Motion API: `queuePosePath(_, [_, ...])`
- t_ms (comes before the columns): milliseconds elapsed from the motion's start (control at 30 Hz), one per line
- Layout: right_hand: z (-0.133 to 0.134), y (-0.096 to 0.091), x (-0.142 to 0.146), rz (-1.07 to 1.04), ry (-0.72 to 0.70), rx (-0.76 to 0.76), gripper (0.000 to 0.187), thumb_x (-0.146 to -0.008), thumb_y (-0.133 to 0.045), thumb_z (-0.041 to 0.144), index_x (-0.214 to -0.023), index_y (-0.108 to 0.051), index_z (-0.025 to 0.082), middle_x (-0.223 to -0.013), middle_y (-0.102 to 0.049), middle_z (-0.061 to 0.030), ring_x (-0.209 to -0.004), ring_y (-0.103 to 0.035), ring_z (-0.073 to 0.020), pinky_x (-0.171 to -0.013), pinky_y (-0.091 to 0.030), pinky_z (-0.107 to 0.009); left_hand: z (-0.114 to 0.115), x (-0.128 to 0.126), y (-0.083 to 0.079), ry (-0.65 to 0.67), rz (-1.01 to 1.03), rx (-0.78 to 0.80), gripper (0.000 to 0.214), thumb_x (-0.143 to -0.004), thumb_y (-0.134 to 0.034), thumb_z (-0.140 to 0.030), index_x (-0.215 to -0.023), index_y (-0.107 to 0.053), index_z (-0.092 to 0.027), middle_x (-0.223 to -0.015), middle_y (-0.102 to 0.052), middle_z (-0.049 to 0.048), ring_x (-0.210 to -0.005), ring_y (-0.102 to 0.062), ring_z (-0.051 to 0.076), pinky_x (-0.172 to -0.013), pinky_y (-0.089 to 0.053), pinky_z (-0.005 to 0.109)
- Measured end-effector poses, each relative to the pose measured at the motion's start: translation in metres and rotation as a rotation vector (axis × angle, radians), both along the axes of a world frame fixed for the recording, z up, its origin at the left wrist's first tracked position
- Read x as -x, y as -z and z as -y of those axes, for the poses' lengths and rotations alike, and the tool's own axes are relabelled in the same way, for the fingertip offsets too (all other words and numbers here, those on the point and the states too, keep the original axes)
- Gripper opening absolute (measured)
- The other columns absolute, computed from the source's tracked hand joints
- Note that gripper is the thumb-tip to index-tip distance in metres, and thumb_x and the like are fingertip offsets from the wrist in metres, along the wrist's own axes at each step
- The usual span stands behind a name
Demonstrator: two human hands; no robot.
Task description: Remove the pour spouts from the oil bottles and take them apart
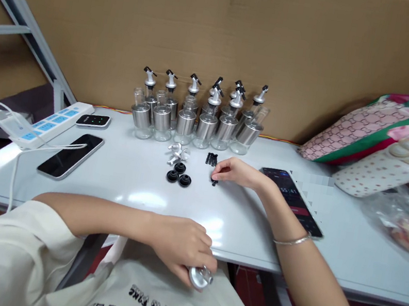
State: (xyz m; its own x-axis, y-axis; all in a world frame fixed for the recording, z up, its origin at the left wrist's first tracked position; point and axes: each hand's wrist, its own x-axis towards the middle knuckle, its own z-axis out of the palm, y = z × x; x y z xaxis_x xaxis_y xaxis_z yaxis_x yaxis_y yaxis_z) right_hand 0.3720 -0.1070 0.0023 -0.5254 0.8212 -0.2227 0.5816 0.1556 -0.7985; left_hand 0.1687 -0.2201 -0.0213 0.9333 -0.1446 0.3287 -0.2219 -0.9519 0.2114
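"In the head view, where is the left hand?"

"At the table's near edge, its fingers clamped on a silver cap over the lap."

"And the right hand?"

"Over the middle of the table, thumb and fingertips together at some small black bits. I cannot tell whether one is pinched between them."

"What lies about it?"

"Black levers, just beyond the fingers toward the far edge. Left of those, silver parts, with three black stoppers on their near-edge side."

"Further off?"

"Bottles stand toward the far edge, some with spouts on. A power strip lies along the left edge. Toward the far right corner are a tilted flask and a bag."
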Motion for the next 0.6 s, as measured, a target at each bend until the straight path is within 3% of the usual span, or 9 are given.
queuePosePath(233, [0.002, -0.001, 0.003, 0.017, -0.027, -0.021, 0.037, -0.063, -0.068, 0.049, -0.074, -0.071, 0.013, -0.065, -0.063, -0.0022, -0.062, -0.05, -0.0118, -0.063, -0.039, -0.026, 0.0, 0.0, 0.002, -0.005, -0.036, 0.003, 0.022, -0.08, -0.065, -0.039, -0.081, -0.056, -0.018, -0.063, -0.062, 0.0016, -0.06, -0.051, 0.014, -0.056, -0.038, 0.028])
queuePosePath(367, [0.005, -0.005, 0.004, 0.043, -0.045, -0.03, 0.038, -0.066, -0.066, 0.049, -0.078, -0.071, 0.013, -0.068, -0.062, -0.003, -0.063, -0.049, -0.0119, -0.062, -0.039, -0.027, 0.001, -0.001, -0.001, -0.023, -0.126, 0.1, 0.019, -0.08, -0.063, -0.037, -0.078, -0.055, -0.02, -0.063, -0.062, 0.0025, -0.061, -0.05, 0.015, -0.057, -0.038, 0.03])
queuePosePath(467, [0.006, -0.008, 0.002, 0.027, -0.041, -0.031, 0.042, -0.069, -0.064, 0.052, -0.085, -0.07, 0.013, -0.07, -0.063, -0.0034, -0.063, -0.05, -0.0119, -0.063, -0.039, -0.027, 0.0, 0.0, -0.007, -0.096, -0.208, 0.387, 0.022, -0.076, -0.068, -0.039, -0.076, -0.054, -0.021, -0.064, -0.06, 0.0015, -0.063, -0.05, 0.015, -0.062, -0.04, 0.029])
queuePosePath(600, [0.009, -0.015, 0.001, -0.05, 0.066, -0.14, 0.043, -0.073, -0.06, 0.055, -0.08, -0.066, 0.013, -0.066, -0.059, -0.0021, -0.061, -0.048, -0.0114, -0.061, -0.038, -0.027, -0.009, 0.003, -0.014, -0.272, -0.188, 1.062, 0.033, -0.08, -0.058, -0.052, -0.082, -0.052, -0.02, -0.066, -0.057, -0.0006, -0.059, -0.05, 0.011, -0.06, -0.041, 0.026])
